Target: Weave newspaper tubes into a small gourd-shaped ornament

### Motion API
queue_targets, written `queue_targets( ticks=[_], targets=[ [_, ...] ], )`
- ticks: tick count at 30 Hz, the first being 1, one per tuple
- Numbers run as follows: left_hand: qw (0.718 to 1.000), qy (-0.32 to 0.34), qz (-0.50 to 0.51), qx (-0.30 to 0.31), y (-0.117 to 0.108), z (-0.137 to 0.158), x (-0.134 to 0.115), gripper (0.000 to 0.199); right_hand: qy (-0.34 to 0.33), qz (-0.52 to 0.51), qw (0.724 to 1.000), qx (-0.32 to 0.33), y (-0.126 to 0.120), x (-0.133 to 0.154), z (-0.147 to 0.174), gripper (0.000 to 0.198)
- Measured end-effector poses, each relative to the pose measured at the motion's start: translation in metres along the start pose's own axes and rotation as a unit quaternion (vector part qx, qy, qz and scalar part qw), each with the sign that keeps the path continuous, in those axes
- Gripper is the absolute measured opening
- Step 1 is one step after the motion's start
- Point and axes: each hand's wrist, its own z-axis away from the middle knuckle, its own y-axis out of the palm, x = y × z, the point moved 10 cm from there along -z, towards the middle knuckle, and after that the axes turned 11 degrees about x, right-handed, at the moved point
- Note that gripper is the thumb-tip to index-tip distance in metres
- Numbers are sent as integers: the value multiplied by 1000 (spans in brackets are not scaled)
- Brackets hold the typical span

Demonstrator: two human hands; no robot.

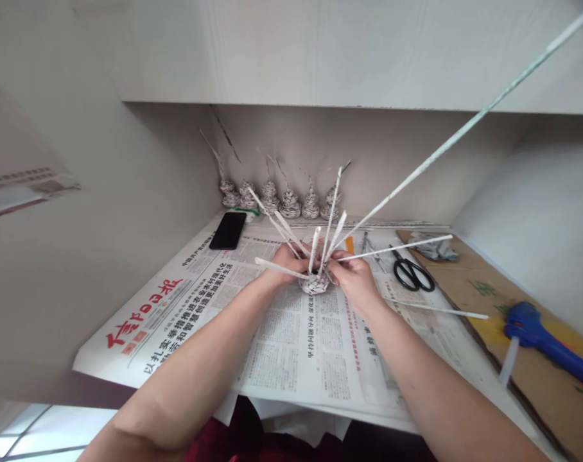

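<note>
A small round base woven from rolled paper (314,283) is held between my two hands above the newspaper. Several paper strips fan up and outward from it, and one long rolled paper strip (431,158) reaches to the upper right. My left hand (291,260) is closed around the far left side of the weave, partly behind the upright strips. On the right side, my right hand (353,272) pinches the weave and strips with its thumb and fingers. Some fingertips of both hands are hidden by the strips.
Newspaper sheets (195,308) cover the table. Several woven paper gourds (290,203) stand along the back wall. A black phone (228,231) lies at left. Scissors (413,274), a cardboard sheet (465,282) and a blue glue gun (551,340) are at right. A shelf front (320,58) overhangs.
</note>
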Motion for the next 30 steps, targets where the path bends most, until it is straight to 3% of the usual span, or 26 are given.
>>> queue_targets(
  ticks=[3, 8, 11, 16, 21, 24, 30],
  targets=[
    [1000, -24, -12, 5, 0, -1, 6, 27, -4, 6, 1000, -30, -5, -6, 0, 27],
    [999, -22, -30, 37, 7, -1, 2, 27, 42, -75, 992, -93, -7, -12, 5, 35],
    [999, -25, -23, 19, 6, 1, 0, 25, 34, -82, 991, -104, -4, -9, 7, 35],
    [999, -32, 17, -5, 4, 3, -1, 24, -50, 40, 998, -28, 0, 12, 3, 30],
    [999, -40, 24, -5, 2, 2, 3, 27, -33, 117, 991, 54, 0, 20, -1, 19],
    [999, -34, 13, 7, 3, 2, 4, 22, -42, 66, 995, 54, -2, 25, -2, 20],
    [999, -23, 28, 14, 6, 2, 1, 21, 6, -132, 990, -58, -25, 8, -5, 33]
  ],
)
